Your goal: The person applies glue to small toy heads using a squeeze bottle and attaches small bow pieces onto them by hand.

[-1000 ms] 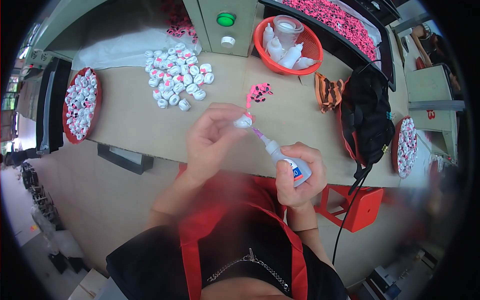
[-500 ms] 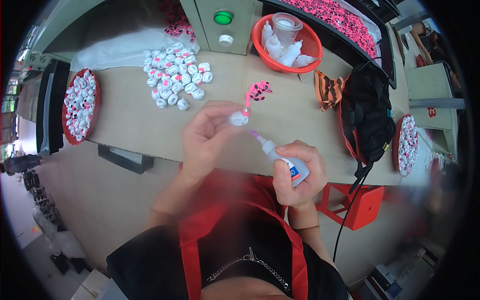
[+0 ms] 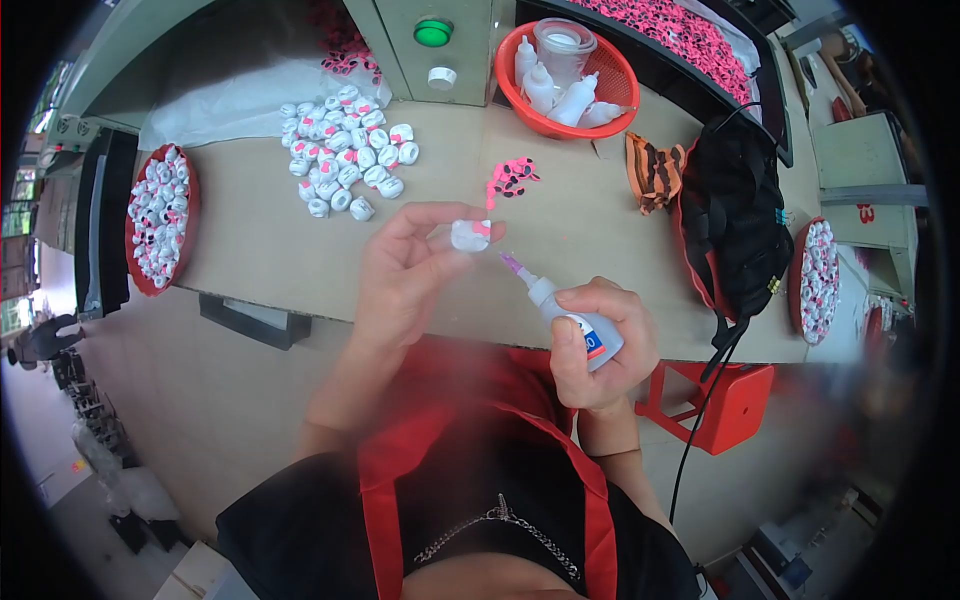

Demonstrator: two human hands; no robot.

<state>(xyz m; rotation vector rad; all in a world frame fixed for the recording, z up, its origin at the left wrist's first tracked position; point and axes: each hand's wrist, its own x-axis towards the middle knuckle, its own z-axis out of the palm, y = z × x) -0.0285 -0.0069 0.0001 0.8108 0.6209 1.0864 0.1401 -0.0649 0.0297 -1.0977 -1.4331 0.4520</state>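
Between the fingertips of my left hand [image 3: 405, 262] is a small rounded white piece [image 3: 468, 237] with a pink patch on it. My right hand [image 3: 607, 345] is wrapped round a glue bottle [image 3: 543, 296], translucent with a blue and white label. Its purple nozzle [image 3: 512, 263] points up and left, a short gap from the white piece. Just beyond my left fingertips lies a small heap of pink and black bits [image 3: 514, 179]. Farther left sits a pile of similar white pieces [image 3: 345, 150], several with pink patches.
A red basket [image 3: 507, 88] at the back holds white squeeze bottles and a clear tub. Black bag [image 3: 735, 220] and striped cloth [image 3: 655, 172] lie to the right. Red baskets of white pieces stand at far left [image 3: 130, 215] and far right [image 3: 797, 285]. A red stool [image 3: 735, 408] is below the table edge.
The white piece has turned in my left fingers, showing its pink patch on the upper right, and shifted slightly left. The glue bottle stays almost in place. The view has shifted a little.
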